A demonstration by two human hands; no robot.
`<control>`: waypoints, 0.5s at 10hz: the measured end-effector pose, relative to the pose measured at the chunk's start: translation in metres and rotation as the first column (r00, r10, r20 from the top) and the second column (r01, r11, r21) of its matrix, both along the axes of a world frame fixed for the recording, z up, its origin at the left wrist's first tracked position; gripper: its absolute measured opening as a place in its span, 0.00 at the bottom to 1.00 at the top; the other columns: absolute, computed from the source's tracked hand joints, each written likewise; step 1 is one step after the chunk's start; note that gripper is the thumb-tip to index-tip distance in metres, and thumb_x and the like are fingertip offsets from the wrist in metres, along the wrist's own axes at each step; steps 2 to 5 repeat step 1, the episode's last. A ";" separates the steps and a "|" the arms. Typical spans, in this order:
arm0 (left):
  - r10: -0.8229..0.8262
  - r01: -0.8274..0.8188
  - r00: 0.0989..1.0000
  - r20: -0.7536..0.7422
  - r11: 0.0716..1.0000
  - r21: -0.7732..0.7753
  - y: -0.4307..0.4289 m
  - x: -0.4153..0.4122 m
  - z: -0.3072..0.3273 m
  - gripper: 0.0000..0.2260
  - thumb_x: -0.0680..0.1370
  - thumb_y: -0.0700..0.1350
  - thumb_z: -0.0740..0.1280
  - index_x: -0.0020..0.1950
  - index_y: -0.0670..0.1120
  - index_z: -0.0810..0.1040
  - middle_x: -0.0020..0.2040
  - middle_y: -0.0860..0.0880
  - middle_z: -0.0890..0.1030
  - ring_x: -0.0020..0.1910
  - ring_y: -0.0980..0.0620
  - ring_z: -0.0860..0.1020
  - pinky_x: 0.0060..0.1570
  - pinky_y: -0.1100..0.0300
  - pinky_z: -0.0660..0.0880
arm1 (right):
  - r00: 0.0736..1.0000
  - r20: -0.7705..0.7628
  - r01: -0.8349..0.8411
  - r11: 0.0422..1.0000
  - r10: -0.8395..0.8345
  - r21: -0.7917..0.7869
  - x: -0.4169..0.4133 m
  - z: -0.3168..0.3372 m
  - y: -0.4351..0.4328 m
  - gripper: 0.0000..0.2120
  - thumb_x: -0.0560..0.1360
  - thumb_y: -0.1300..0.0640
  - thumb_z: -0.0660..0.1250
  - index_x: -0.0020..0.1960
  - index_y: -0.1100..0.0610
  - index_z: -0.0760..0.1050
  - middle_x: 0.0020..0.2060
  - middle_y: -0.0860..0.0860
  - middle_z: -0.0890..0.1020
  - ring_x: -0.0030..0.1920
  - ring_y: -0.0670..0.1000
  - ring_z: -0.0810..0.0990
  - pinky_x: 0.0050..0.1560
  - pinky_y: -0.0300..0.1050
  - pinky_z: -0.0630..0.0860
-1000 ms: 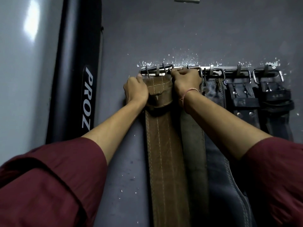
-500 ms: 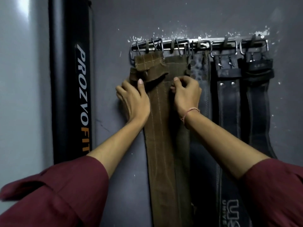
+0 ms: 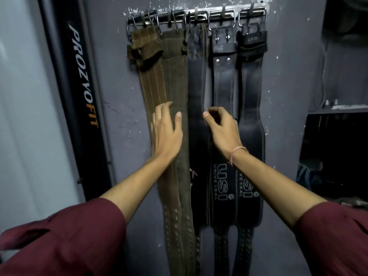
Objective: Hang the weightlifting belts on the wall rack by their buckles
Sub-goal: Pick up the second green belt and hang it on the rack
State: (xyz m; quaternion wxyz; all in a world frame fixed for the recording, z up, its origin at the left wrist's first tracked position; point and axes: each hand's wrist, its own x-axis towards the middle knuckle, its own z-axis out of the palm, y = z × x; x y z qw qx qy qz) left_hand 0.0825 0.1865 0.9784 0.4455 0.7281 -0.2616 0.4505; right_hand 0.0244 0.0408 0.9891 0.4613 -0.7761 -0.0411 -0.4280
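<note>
Your five belts hang side by side from the wall rack [image 3: 199,15] by their metal buckles: two brown suede ones on the left, three dark leather ones to the right, all falling straight down the grey wall. Your left hand [image 3: 166,134] lies flat and wide against the second brown belt [image 3: 175,80], fingers spread, its grip holding nothing. Your right hand [image 3: 224,130] sits loosely curled in front of the middle dark belt [image 3: 196,86], thumb and fingers narrow but closed on nothing that shows. The task looks nearly or fully done, so the risks now come from your touch. The first brown belt [image 3: 153,82] has its end folded in a loose bunch just under its buckle [image 3: 142,18], and it hangs slightly askew; a sideways brush from your left hand could probably swing it and lift that buckle off its hook. The buckles crowd close together at the left end of the rack, so tugging one strap may well drag its neighbour. Pulling downward on the dark belt with your right hand could also strain the rack, whose wall paint is already chipped around the mount.
</note>
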 end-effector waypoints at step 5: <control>-0.014 0.014 1.000 -0.015 1.000 0.015 0.004 -0.040 0.000 0.18 0.83 0.49 0.57 0.72 0.45 0.69 0.69 0.47 0.72 0.69 0.50 0.69 0.70 0.48 0.66 | 1.000 -0.023 0.000 0.999 -0.001 -0.038 -0.033 -0.004 -0.001 0.22 0.80 0.45 0.63 0.69 0.55 0.71 0.64 0.51 0.77 0.64 0.49 0.75 0.65 0.45 0.73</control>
